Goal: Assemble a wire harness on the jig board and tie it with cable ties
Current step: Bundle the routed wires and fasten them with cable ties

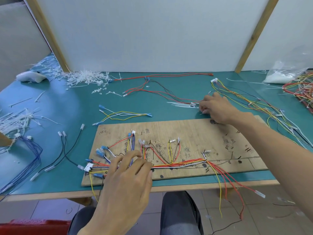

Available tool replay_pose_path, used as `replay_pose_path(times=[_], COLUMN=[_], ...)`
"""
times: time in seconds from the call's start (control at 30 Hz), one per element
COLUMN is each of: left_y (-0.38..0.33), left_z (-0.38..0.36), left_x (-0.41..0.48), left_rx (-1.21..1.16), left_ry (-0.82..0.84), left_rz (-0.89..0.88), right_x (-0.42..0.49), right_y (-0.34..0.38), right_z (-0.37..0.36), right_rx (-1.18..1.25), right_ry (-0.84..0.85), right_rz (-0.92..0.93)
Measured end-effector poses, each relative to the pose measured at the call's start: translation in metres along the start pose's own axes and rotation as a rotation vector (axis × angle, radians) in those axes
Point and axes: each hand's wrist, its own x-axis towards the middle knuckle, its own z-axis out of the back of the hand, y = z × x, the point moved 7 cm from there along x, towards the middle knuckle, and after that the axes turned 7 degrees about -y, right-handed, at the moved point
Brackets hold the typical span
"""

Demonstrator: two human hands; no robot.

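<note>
There is one board (pixel 177 133), made of wood, and it lies on a green table (pixel 71 106). The harness (pixel 179 162) lies on the board's near half: red, yellow, white, black and blue wires run along it in one bunch, and some red and yellow ones hang off the front edge. One white plug (pixel 88 166) sits at the board's left end. There are two hands. The left hand (pixel 125 180) has its fingers spread apart and lies flat on the wires at the board's left part. The right hand (pixel 215 107) is just behind the board's far edge, fingers bent down at a small bunch of ties (pixel 179 104); I cannot tell if it has one pinched. Behind the board lies one loose set of yellow and white wires (pixel 122 114) with four blue ends. Farther back lie red wires (pixel 152 89). Left of the board lie black wires (pixel 67 155) and a bunch of blue wires (pixel 33 153). Far back and left is a big pile of white ties (pixel 84 77). Right of the board lie more mixed wires (pixel 245 102) and one clear bag (pixel 284 72). Behind the table stand white walls with two wood posts (pixel 50 36). Under the board's front edge are two knees (pixel 177 212) and a tile floor (pixel 42 211).
</note>
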Motion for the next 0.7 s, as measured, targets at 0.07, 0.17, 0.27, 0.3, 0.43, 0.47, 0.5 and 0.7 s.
replay_pose_path(times=[0.07, 0.17, 0.27, 0.3, 0.43, 0.47, 0.5, 0.7], left_y=[0.000, 0.000, 0.001, 0.000, -0.002, -0.002, -0.002, -0.001], left_z=[0.000, 0.001, 0.003, 0.004, 0.005, 0.005, 0.005, 0.001], left_x=[-0.001, -0.001, 0.000, 0.002, 0.010, 0.012, 0.014, 0.032], left_rx=[-0.029, -0.077, -0.125, -0.140, -0.225, -0.250, -0.275, -0.437], left_ry=[-0.026, -0.071, -0.087, -0.081, -0.039, -0.027, -0.019, -0.021], left_rz=[-0.001, 0.010, 0.042, 0.060, 0.141, 0.167, 0.193, 0.365], right_x=[-0.002, -0.009, -0.016, -0.019, -0.025, -0.028, -0.031, -0.069], right_y=[0.001, -0.003, -0.005, -0.004, 0.022, 0.032, 0.042, 0.132], right_z=[0.005, 0.021, 0.043, 0.050, 0.068, 0.071, 0.074, 0.084], right_rx=[0.141, 0.515, 0.765, 0.831, 0.954, 0.971, 1.005, 1.353], right_ry=[-0.108, -0.337, -0.555, -0.608, -0.643, -0.620, -0.593, -0.386], right_rz=[-0.025, -0.153, -0.261, -0.285, -0.242, -0.227, -0.215, -0.106])
